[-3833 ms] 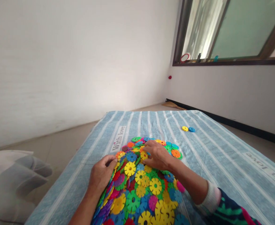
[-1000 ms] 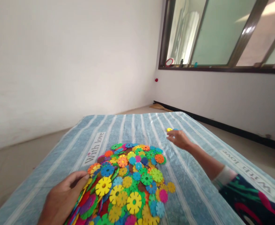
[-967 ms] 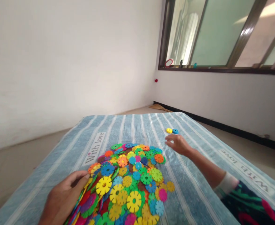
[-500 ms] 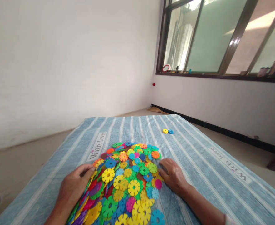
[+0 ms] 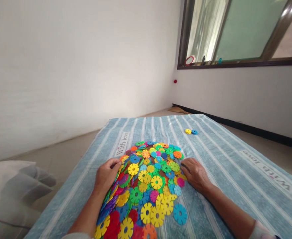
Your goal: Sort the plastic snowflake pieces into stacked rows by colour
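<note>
A heap of coloured plastic snowflake discs (image 5: 148, 179) lies on a blue striped blanket (image 5: 225, 166). My left hand (image 5: 107, 176) rests against the heap's left edge, fingers curled onto the discs. On the heap's right edge lies my right hand (image 5: 195, 174), palm down, fingers bent and touching the discs. A yellow disc (image 5: 188, 131) and a blue disc (image 5: 194, 132) sit side by side on the blanket, apart from the heap and beyond my right hand.
A grey and white pillow (image 5: 14, 189) lies on the floor at the left. White walls meet in the corner behind. A window (image 5: 240, 30) with small items on its sill is at the upper right.
My right hand reached out to the far yellow and blue discs, then drew back to the right edge of the heap. My left hand stayed at the heap's left edge.
</note>
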The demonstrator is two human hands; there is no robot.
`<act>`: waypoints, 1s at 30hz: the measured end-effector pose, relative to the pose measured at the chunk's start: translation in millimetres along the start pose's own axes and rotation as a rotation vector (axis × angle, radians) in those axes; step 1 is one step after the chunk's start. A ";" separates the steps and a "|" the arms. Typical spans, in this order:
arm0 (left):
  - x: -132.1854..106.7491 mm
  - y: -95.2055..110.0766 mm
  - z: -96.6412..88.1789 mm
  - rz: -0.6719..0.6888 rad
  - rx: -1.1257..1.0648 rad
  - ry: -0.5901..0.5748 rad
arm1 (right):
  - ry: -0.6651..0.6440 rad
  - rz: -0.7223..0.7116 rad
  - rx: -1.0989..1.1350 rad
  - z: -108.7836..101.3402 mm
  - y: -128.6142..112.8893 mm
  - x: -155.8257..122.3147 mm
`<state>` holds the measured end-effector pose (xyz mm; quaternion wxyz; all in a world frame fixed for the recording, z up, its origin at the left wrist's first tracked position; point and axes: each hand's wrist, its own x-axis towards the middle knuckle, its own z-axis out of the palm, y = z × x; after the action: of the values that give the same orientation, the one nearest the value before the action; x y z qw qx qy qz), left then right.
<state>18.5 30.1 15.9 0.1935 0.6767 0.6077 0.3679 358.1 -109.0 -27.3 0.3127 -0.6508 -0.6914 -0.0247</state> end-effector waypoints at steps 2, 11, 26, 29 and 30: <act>0.4 -0.9 0.6 0.006 -0.003 -0.004 | 0.008 -0.002 -0.003 -0.5 0.1 0.6; -1.2 4.3 -0.9 -0.038 0.004 -0.009 | 0.010 -0.018 -0.023 -0.5 1.9 0.8; -1.4 2.8 1.9 -0.014 -0.022 -0.016 | -0.014 0.001 -0.045 -1.9 2.6 0.2; -1.2 3.4 2.1 -0.022 -0.019 -0.021 | -0.008 -0.001 -0.043 -1.8 2.9 -0.1; -1.1 3.1 2.4 -0.027 -0.015 -0.025 | -0.008 -0.003 -0.045 -2.0 2.8 -0.1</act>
<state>22.4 28.9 16.3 0.2112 0.6716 0.6113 0.3614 361.4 -109.6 -26.7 0.2952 -0.6567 -0.6929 -0.0380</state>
